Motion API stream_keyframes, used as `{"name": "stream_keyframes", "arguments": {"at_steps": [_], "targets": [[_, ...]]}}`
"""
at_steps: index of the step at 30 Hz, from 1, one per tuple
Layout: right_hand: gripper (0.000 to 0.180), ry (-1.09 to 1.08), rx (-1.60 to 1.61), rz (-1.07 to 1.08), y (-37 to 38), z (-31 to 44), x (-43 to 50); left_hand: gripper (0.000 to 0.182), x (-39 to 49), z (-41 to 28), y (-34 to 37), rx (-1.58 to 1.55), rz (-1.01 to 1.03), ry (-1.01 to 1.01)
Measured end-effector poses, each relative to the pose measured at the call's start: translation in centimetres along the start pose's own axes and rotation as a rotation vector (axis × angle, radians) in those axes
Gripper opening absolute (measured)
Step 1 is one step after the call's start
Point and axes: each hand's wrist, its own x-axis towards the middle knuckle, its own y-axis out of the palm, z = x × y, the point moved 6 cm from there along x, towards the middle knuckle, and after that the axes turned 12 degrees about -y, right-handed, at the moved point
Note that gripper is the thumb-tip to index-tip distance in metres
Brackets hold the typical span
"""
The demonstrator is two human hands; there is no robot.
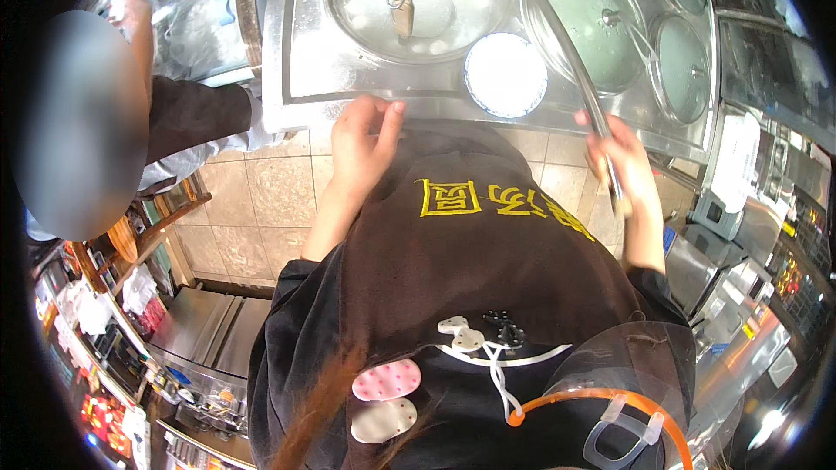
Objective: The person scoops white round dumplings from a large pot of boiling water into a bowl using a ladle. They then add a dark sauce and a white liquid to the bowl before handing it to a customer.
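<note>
My right hand [617,153] is closed around the long handle of a metal ladle [571,52], whose bowl is up at the top, over the right rim of a large round pot [366,13]. Pale round pieces show in the pot's liquid, and a small brown block with a metal clasp [403,16] appears at its middle. A white bowl or plate with a blue-patterned rim [506,75] sits on the steel counter between the pot and a glass-lidded pot. Beside the counter's front edge is my left hand [366,137], holding nothing, thumb and fingers partly bent.
Several pots with glass lids [597,32] are set in the steel counter [379,81] at the right. Another person [196,114] in dark sleeves stands close at the left, by a glass-topped case. Steel equipment [692,274] lines the right side; shelves and a steel-topped unit [196,326] are behind left.
</note>
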Motion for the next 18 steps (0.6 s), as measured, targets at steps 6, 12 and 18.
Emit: {"name": "stream_keyframes", "arguments": {"at_steps": [6,12,18], "targets": [[0.031,0.067,0.257,0.124,4.9,2.5,11.2,0.037,-2.2,1.7,1.1,0.083,0.287,-0.129],[0.017,0.250,0.427,0.219,7.6,2.2,16.2,0.036,-4.1,4.1,0.0,0.243,0.344,-0.378],[0.012,0.271,0.384,0.175,8.7,1.7,18.3,0.040,-5.3,5.2,-0.9,0.320,0.354,-0.470]]}}
